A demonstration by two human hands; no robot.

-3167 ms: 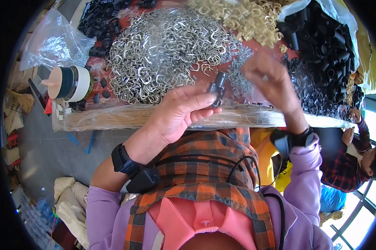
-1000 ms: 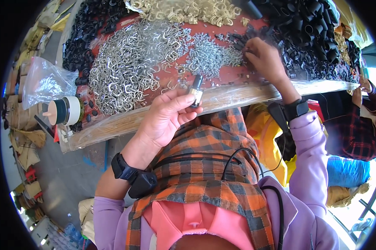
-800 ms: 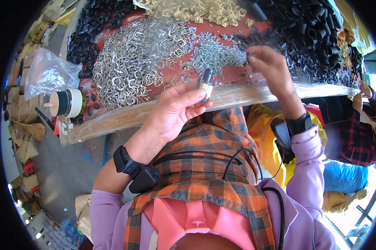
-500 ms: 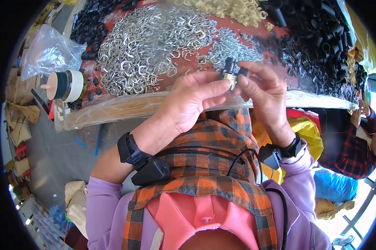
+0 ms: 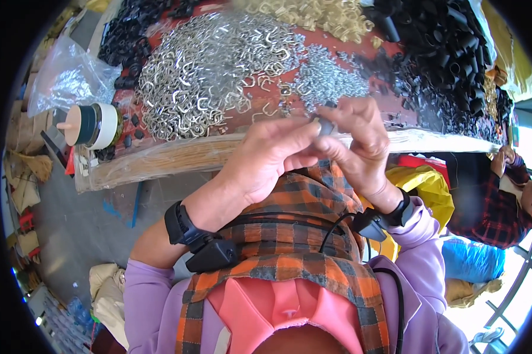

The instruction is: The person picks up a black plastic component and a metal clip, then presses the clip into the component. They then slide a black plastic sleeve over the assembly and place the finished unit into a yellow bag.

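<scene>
In front of my waist, at the table's near edge, both hands meet around a small dark fitting (image 5: 323,125). My left hand (image 5: 272,147) pinches it between thumb and fingers. On its other side, the curled fingers and thumb of my right hand (image 5: 363,138) close on it, hiding most of its shape. Just beyond lies a heap of tiny silvery metal pieces (image 5: 331,76). A wide pile of bent U-shaped metal clips (image 5: 189,82) spreads to the left, and cream-coloured clips (image 5: 319,17) lie at the far side.
Black tubular parts (image 5: 449,53) are heaped at the right, more black parts (image 5: 124,47) at the far left. A lidded jar (image 5: 103,125) stands by the left corner near a clear plastic bag (image 5: 74,76). Another person (image 5: 493,203) is at the table's right end.
The fitting has come slightly down toward me and turned, and its cream part is now mostly covered. My right hand has moved left and curled closer around it.
</scene>
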